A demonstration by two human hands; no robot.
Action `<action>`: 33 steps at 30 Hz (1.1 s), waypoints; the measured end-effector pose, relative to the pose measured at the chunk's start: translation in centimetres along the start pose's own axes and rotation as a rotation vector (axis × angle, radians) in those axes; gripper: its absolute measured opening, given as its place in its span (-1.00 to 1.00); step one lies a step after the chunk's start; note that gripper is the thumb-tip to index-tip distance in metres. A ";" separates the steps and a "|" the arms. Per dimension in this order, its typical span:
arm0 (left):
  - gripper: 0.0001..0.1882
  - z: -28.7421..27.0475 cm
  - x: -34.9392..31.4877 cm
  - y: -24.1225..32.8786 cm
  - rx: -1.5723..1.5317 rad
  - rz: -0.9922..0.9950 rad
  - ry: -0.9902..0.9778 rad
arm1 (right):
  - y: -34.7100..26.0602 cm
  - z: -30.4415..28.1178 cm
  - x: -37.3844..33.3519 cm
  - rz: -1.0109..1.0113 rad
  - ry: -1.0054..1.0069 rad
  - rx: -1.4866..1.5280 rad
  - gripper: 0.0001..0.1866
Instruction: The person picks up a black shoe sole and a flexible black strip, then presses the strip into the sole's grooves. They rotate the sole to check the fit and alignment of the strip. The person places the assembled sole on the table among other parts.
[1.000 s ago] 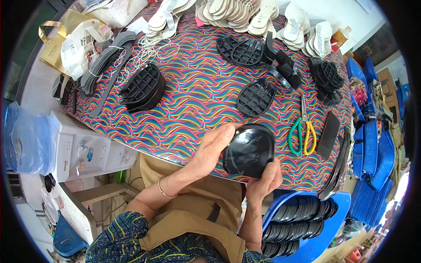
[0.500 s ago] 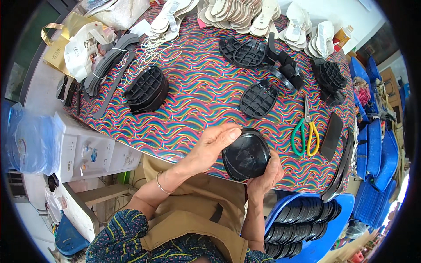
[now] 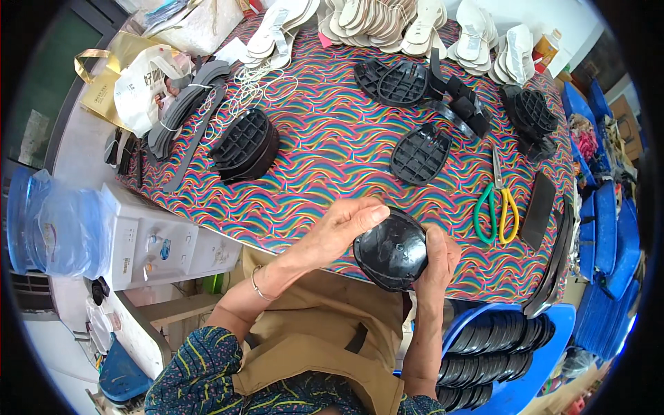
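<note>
A shiny black plastic heel piece (image 3: 398, 250) is held between both my hands above the table's front edge, its smooth rounded face turned up. My left hand (image 3: 351, 225) grips its upper left rim, thumb on top. Around its right side closes my right hand (image 3: 438, 257), with the thumb along the edge. Just beyond lies a single black heel piece (image 3: 420, 153), gridded side up. More of these form a stack (image 3: 245, 145) to the left and a group (image 3: 403, 83) farther back, beside curved black parts.
Scissors (image 3: 496, 207) with one green and one yellow handle lie right, near a dark flat block (image 3: 537, 211) and black strips (image 3: 553, 256). Bundled pale insoles (image 3: 415, 28) line the back. Grey strips (image 3: 183, 104) lie left. Below right, a blue bin (image 3: 564, 321) holds rows of black pieces.
Both hands have tilted the heel piece, so its face catches more light. My right thumb has come up onto its right edge. The whole view has shifted slightly.
</note>
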State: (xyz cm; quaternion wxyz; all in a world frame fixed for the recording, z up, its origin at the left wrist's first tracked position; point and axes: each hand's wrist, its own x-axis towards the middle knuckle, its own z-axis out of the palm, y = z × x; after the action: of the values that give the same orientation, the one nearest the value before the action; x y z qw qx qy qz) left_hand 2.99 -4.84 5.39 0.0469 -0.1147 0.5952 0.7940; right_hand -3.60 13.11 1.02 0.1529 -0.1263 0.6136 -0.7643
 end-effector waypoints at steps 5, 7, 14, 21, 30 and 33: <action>-0.66 -0.7 -0.6 -0.6 0.055 0.037 -0.084 | -0.8 0.0 0.4 0.165 0.011 -0.016 -0.57; -0.66 -1.1 -0.5 0.2 0.125 -0.018 -0.117 | -0.5 -0.7 0.8 0.170 -0.057 -0.035 -0.55; -0.66 -1.0 -0.1 0.8 0.189 -0.045 -0.177 | -1.5 -0.5 1.2 0.141 -0.109 -0.027 -0.43; -0.61 -1.6 -0.1 2.2 0.185 -0.194 -0.261 | -1.9 -1.3 2.5 0.156 -0.219 -0.078 -0.52; -0.68 -0.1 0.9 1.9 0.308 -0.096 -0.364 | -3.9 -0.8 2.1 0.096 -0.231 -0.156 -0.58; -0.64 0.2 0.8 2.2 0.076 -0.136 -0.420 | -3.6 -1.3 1.8 0.079 -0.171 -0.116 -0.54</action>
State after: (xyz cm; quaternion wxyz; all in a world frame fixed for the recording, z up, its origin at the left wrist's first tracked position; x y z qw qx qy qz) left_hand 1.72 -5.36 7.33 0.2277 0.0152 0.5927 0.7724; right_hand -6.06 14.29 4.32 0.2271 -0.1754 0.6459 -0.7075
